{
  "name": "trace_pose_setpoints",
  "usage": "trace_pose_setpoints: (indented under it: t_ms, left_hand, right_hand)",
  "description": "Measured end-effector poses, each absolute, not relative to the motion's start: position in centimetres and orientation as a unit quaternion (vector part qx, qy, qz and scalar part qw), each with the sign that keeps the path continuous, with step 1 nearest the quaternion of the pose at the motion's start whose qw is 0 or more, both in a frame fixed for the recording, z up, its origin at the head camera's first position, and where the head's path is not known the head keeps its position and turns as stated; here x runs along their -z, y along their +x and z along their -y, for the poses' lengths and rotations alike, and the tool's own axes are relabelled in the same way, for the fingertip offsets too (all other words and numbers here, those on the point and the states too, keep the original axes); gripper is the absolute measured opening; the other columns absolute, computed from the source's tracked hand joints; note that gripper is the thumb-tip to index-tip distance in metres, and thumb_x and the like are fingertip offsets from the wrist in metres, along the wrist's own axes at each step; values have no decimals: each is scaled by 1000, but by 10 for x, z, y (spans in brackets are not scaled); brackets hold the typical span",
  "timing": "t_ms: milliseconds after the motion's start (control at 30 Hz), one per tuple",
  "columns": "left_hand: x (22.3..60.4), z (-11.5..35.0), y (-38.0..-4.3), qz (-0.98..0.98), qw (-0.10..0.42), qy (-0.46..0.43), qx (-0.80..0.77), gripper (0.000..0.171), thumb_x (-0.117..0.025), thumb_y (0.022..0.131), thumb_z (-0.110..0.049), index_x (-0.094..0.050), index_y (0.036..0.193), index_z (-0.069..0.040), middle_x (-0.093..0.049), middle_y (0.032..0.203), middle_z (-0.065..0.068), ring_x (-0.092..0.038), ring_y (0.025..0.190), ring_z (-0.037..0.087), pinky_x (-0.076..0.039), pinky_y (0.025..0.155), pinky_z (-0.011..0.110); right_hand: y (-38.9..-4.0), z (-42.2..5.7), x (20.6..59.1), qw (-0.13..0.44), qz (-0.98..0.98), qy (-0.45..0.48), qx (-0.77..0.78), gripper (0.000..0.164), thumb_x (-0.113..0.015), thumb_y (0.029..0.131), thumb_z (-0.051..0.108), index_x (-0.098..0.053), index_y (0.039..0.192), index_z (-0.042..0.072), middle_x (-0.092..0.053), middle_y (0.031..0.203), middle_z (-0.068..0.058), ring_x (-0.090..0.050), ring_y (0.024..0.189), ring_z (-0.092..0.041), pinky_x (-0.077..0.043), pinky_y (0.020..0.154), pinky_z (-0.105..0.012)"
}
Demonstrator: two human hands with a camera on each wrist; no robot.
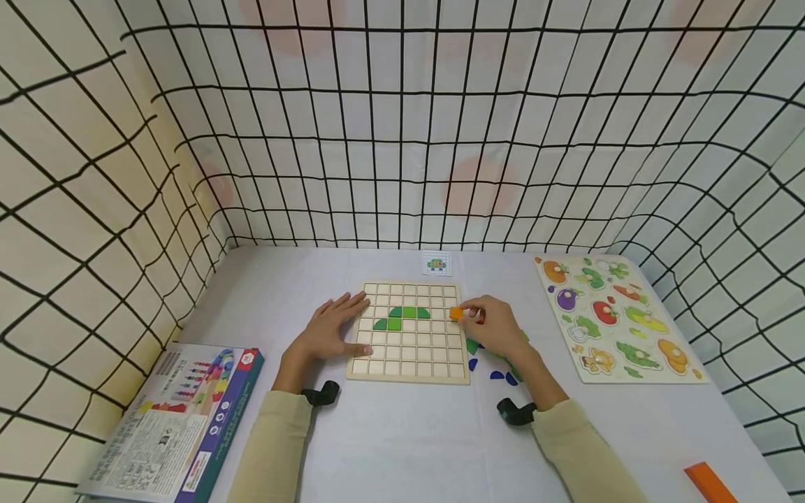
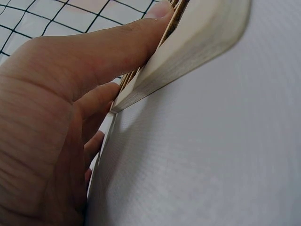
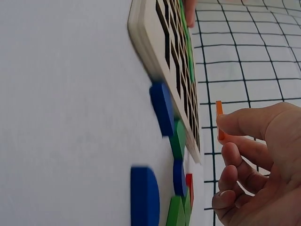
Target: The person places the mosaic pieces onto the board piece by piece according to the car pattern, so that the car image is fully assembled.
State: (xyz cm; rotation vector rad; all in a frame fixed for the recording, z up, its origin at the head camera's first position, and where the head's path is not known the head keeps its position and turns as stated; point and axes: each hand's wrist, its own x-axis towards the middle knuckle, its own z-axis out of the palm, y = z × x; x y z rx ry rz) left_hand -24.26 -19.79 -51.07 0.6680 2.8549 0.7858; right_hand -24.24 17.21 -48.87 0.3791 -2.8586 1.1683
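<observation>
A square wooden grid board [image 1: 415,363] lies on the white table, with several green tiles [image 1: 409,312] set in its upper middle cells. My left hand [image 1: 328,330] rests along the board's left edge, fingers spread and thumb lying over the rim. Between thumb and forefinger, my right hand [image 1: 497,325] pinches a small square orange tile [image 1: 455,314] over the board's right edge. In the right wrist view, the orange tile [image 3: 219,110] is edge-on and raised. Loose blue pieces [image 3: 162,108], green pieces [image 3: 177,141] and a red piece [image 3: 189,186] lie beside the board, partly hidden under my right hand in the head view.
Behind the board lies a small picture card [image 1: 437,264] with a coloured grid pattern. A vegetable puzzle board [image 1: 616,321] is at the right, a printed box [image 1: 170,419] at the left. An orange strip [image 1: 711,482] lies front right. Black mesh [image 1: 402,143] surrounds the table.
</observation>
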Motion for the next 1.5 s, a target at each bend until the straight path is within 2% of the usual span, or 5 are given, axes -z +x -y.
trace_pose_setpoints:
  t_ms: [500,1067,1500]
  left_hand:
    - [510,197,-243,-939,53,221,-257,104,-81,77,-58,-36,162,-18,-27,171,-1,-19,160,32,-13,128,60]
    - [512,198,-243,-937,52,223,-262,104,-81,77,-58,-36,162,-18,-26,171,-1,-17,161,31,-12,129,59]
    - [514,199,-244,-940,49,224,-252,104,-80,78,-59,-35,162,-19,-26,171,-2,-18,160,31,-12,128,59]
  right_hand:
    - [-242,-136,494,-5,903,150,-402,26,-73,91,13,-77,115,5,-63,91,-4,-49,72,-16,-41,59,-24]
    - [-243,-101,495,-32,898,178,-402,24,-75,91,12,-78,113,5,-61,87,-3,-49,76,-16,-42,65,-25]
    - [-243,-92,497,-33,898,182,-399,23,-77,91,12,-79,112,4,-57,82,-3,-47,71,-15,-38,61,-24]
